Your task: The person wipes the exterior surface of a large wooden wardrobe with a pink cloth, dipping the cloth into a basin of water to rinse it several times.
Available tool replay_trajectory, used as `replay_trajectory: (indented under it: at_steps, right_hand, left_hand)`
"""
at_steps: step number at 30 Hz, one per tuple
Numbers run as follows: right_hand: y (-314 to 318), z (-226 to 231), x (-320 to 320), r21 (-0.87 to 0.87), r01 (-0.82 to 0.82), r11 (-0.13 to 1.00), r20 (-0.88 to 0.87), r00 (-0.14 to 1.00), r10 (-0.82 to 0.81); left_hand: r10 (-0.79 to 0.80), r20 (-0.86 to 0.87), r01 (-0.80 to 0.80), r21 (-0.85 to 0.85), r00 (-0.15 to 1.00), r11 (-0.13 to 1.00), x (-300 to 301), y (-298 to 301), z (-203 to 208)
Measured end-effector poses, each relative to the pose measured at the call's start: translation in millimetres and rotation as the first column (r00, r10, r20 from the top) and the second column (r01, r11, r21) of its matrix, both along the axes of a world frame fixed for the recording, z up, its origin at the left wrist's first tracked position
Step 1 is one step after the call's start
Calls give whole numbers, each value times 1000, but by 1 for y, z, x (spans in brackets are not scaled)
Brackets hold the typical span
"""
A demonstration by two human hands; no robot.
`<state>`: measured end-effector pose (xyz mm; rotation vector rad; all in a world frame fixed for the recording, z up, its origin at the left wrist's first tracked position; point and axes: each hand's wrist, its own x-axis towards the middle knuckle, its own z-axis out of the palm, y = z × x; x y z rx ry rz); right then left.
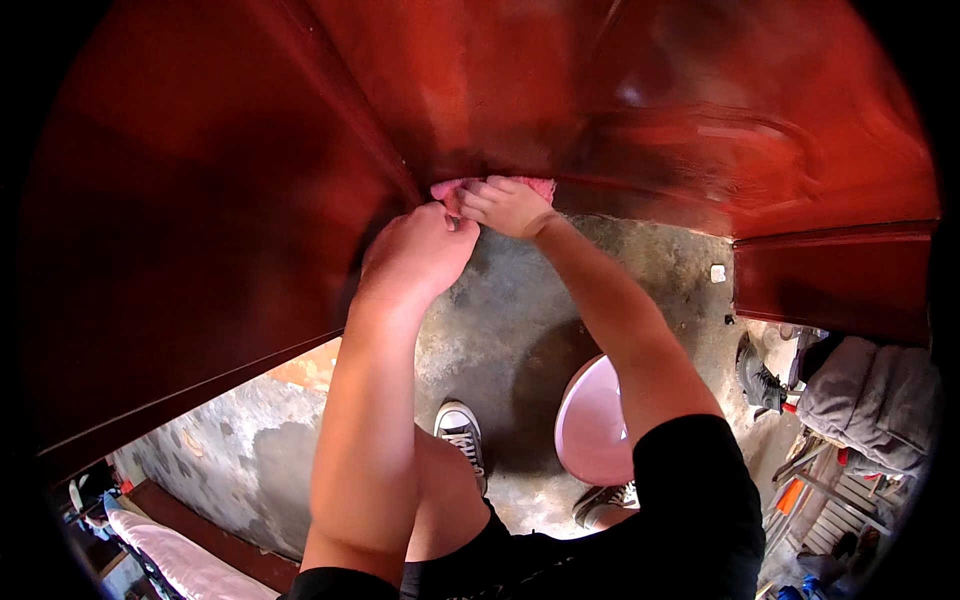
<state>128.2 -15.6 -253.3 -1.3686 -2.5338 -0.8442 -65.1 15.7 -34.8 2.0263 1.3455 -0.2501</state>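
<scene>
A pink cloth (pixel 543 188) lies against the lower part of a red glossy wooden panel (pixel 480 90), near the inner corner. My right hand (pixel 508 206) presses it there with the fingers bent over it. Just left of it, my left hand (pixel 420 250) is closed beside the corner, close to the cloth's left end. What its curled fingers grip is hidden. A second red panel (pixel 200 220) rises along my left side. Below my right forearm a pink basin (pixel 583 430) stands on the concrete floor, partly covered by that arm.
My sneakers (pixel 458 430) stand left and right of the basin. A small white object (pixel 718 273) lies near a low red base (pixel 830 270). At the right are a dark shoe (pixel 757 375), a grey folded padded item (pixel 868 400) and clutter. Light pink fabric (pixel 175 560) shows lower left.
</scene>
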Motion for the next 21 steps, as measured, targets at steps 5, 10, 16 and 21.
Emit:
replay_trajectory:
  at_steps: [5, 10, 16, 21]
  right_hand:
    - [-19, -64, 6, -270, 98, 958, 23, 995, -95]
    - [-26, -15, 13, -32, 89, 995, -2, 996, -89]
    - [-67, 170, 36, 275, 387, 880, -349, 893, -284]
    - [-88, 235, 56, 490, 603, 630, -557, 772, -306]
  left_hand:
    - [62, 76, -64, 22, 995, 998, 11, 8, -7]
    - [128, 156, -157, 186, 979, 970, 34, 5, 7]
    - [60, 718, -487, 406, 693, 773, 47, -4, 12]
    - [116, 831, -502, 211, 544, 839, 61, -13, 16]
